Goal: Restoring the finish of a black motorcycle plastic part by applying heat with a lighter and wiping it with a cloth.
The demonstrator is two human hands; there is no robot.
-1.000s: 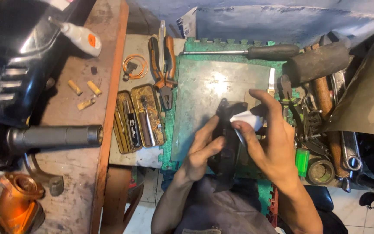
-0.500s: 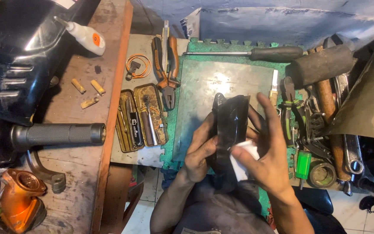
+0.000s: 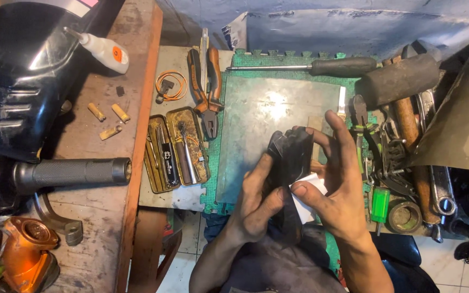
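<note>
A person at a crowded workbench grips a dark, glossy curved plastic panel (image 3: 291,157) in both hands over the near edge of a worn grey metal plate (image 3: 267,116) that lies on a green foam mat (image 3: 245,57). The left hand (image 3: 256,203) is closed around the panel's lower left side, fingers curled behind it. The right hand (image 3: 343,184) spreads across the panel's right side, its thumb pressing a small white sheet (image 3: 308,198), perhaps paper or abrasive, against the lower edge. Judging by this grip, the rubbing or cleaning of the panel looks under way rather than done; how much of the surface has been treated cannot be told, as it is uniformly dark and partly covered by the fingers.

To the left of the mat an open, rusty yellow hinged tin (image 3: 176,149) lies flat with both halves up; the left half holds what look like slim rods and a dark oblong piece, the right half thin wire-like tools and a small brush-like item. Just beyond it lie orange-handled pliers (image 3: 208,87) and a coil of orange wire (image 3: 170,86). A long black-handled screwdriver (image 3: 321,67) lies along the mat's far edge. At the right edge of the bench sits a heap of hammers, wrenches and cutters (image 3: 403,135). On the brown wooden bench top at left stand a white squeeze bottle with an orange label (image 3: 104,51), a black ribbed handlebar grip (image 3: 74,172) and three short tan stubs (image 3: 109,119).
</note>
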